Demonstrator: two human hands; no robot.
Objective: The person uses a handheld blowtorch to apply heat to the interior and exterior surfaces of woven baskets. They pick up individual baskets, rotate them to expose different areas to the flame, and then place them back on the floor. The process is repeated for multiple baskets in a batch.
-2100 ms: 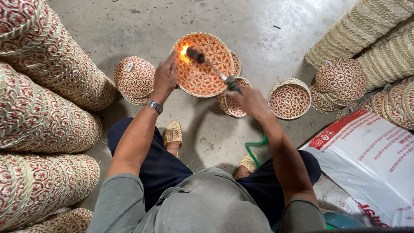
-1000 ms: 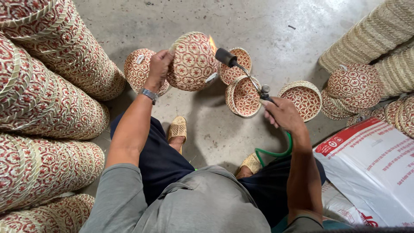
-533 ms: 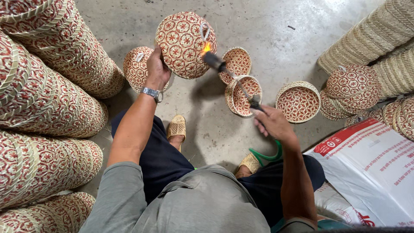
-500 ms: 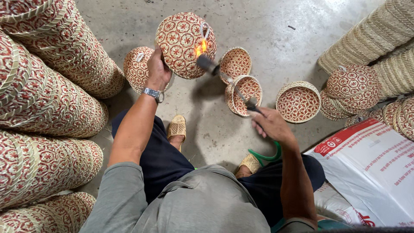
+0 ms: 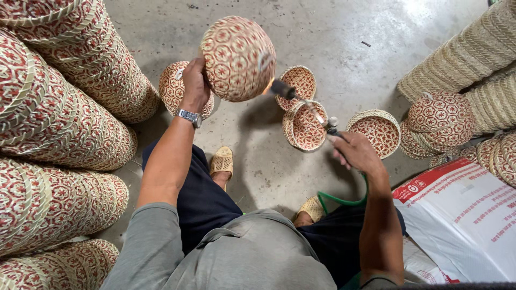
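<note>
**Torch on woven basket**

Left hand (image 5: 194, 86), fingers closed on rim of round red-and-cream woven basket (image 5: 238, 58), top centre, held off the concrete floor (image 5: 344, 32). Right hand (image 5: 355, 153) grips a metal torch (image 5: 303, 102); nozzle touches basket. Three open baskets (image 5: 304, 126) on floor, mid-frame. Ribbed stacks (image 5: 59, 134) left.

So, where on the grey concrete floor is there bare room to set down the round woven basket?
Bare floor lies ahead, between the long stacks of red-patterned baskets and the pale woven stacks. A smaller patch lies between the sandalled feet and the small open baskets. Left and right are crowded.
</note>
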